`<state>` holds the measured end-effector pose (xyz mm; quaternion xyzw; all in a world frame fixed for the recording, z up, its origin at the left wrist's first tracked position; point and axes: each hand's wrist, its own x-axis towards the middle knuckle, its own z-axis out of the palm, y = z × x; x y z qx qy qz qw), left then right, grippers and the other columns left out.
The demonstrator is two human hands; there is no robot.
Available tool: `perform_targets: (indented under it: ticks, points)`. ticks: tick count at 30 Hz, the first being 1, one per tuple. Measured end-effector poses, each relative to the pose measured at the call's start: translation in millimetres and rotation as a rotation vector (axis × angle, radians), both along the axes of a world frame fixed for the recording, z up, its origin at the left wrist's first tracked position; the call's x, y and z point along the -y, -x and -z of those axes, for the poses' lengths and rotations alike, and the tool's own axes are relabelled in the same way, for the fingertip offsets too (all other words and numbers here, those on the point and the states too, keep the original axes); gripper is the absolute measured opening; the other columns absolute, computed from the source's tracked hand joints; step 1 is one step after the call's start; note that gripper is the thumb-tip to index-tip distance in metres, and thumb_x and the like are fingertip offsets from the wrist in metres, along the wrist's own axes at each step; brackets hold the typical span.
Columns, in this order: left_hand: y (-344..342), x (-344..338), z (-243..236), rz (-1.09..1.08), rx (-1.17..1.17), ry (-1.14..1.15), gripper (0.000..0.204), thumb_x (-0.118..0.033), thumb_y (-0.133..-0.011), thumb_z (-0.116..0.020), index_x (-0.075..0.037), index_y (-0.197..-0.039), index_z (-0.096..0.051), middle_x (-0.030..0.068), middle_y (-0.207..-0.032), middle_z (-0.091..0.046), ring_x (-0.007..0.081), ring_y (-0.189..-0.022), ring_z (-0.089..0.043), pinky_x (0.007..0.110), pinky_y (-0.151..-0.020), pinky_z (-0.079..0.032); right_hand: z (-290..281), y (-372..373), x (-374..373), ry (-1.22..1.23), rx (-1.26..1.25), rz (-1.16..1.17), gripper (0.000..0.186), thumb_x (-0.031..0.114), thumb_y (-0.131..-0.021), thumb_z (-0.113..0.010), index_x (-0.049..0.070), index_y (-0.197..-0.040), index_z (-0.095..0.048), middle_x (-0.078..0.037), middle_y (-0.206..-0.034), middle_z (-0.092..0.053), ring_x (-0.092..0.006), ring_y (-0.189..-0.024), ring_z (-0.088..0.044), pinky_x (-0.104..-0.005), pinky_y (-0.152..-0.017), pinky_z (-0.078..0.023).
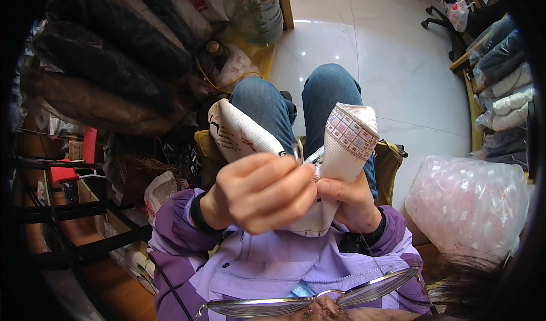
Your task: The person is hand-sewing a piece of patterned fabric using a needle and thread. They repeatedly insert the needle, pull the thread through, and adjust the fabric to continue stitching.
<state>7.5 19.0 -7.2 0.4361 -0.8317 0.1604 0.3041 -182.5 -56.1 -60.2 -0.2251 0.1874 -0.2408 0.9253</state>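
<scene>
White cross-stitch cloth (346,150) with a printed colour chart along one border lies folded over my lap, its left part (236,130) carrying small dark marks. My right hand (354,198) grips the cloth, thumb on top and the fingers hidden underneath. Close beside that thumb, my left hand (261,190) is closed in front of the cloth, fingers curled. A small shiny curved metal piece (298,150) sticks up by its fingertips; its full shape is hidden, so its kind is unclear. The stitching area between the hands is mostly covered.
My knees in blue jeans (333,87) are beneath the cloth. Dark plastic-wrapped garments (108,65) are piled on the left, above black shelf bars (74,207). A large clear bag of pinkish items (466,201) stands on the right. Wrapped clothes (506,93) and a wheeled chair (449,19) are farther off.
</scene>
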Motion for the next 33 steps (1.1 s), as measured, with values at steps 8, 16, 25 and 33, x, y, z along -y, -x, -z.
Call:
perform_targets:
  ticks: [8,16,25,33]
  points:
    - [-1,-13,-8,0.46,-0.801,-0.47,0.01,0.002,-0.082,-0.064,-0.004,-0.086,-0.057,0.0154,-0.092,-0.072,0.0263,-0.067,-0.07,0.037,-0.058,-0.058,-1,-2,0,0.007,-0.034,-0.001,0.041,0.003,-0.082,-0.076,-0.001,-0.118,-0.058,-0.011,-0.104,-0.068,-0.0195,-0.093,-0.068,-0.0333,-0.081,-0.056]
    - [-22,-60,-55,0.479,-1.521,0.267,0.025,-0.004,-0.092,-0.065,-0.006,-0.104,-0.044,0.006,-0.074,-0.056,0.0225,-0.061,-0.062,0.024,-0.054,-0.055,-3,1,-2,0.058,-0.078,0.016,0.043,0.004,-0.081,-0.077,0.0,-0.119,-0.057,-0.011,-0.103,-0.068,-0.0193,-0.092,-0.068,-0.0332,-0.081,-0.056]
    - [0,-36,-36,-0.112,-0.738,-0.047,0.021,0.0,-0.079,-0.072,-0.003,-0.098,-0.063,0.0078,-0.076,-0.062,0.0187,-0.061,-0.06,0.029,-0.051,-0.05,-1,-1,-4,0.033,-0.067,0.037,0.043,-0.003,-0.079,-0.077,-0.001,-0.118,-0.058,-0.012,-0.104,-0.069,-0.02,-0.092,-0.07,-0.0351,-0.082,-0.058]
    - [13,-27,-23,-0.209,-0.219,-0.204,0.043,0.006,-0.055,-0.071,-0.007,-0.097,-0.075,0.0036,-0.084,-0.054,0.0205,-0.065,-0.054,0.029,-0.053,-0.045,-2,1,-5,0.054,-0.072,0.065,0.039,-0.004,-0.079,-0.077,-0.003,-0.115,-0.06,-0.012,-0.102,-0.07,-0.0189,-0.091,-0.07,-0.0343,-0.082,-0.058]
